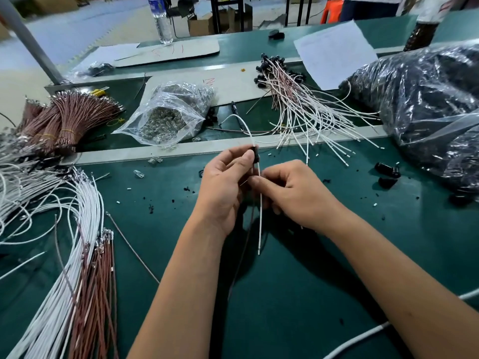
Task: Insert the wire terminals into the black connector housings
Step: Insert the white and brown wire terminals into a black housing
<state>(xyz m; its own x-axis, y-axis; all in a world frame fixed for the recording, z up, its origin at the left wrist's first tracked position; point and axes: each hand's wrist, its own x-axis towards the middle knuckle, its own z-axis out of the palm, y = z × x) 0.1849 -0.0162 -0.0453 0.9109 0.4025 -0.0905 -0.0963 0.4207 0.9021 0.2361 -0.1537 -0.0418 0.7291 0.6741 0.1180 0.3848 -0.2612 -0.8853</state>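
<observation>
My left hand pinches a small black connector housing above the green table. A white wire hangs down from the housing, and a brown wire trails beside it toward me. My right hand sits just right of the left, its thumb and fingers curled round the white wire below the housing. Where the terminals meet the housing is hidden by my fingers.
Loose white wires and brown wires lie at the left. Tied brown bundles and a clear bag of terminals sit behind. Finished assemblies pile at back right beside a big bag of black housings. Loose housings lie right.
</observation>
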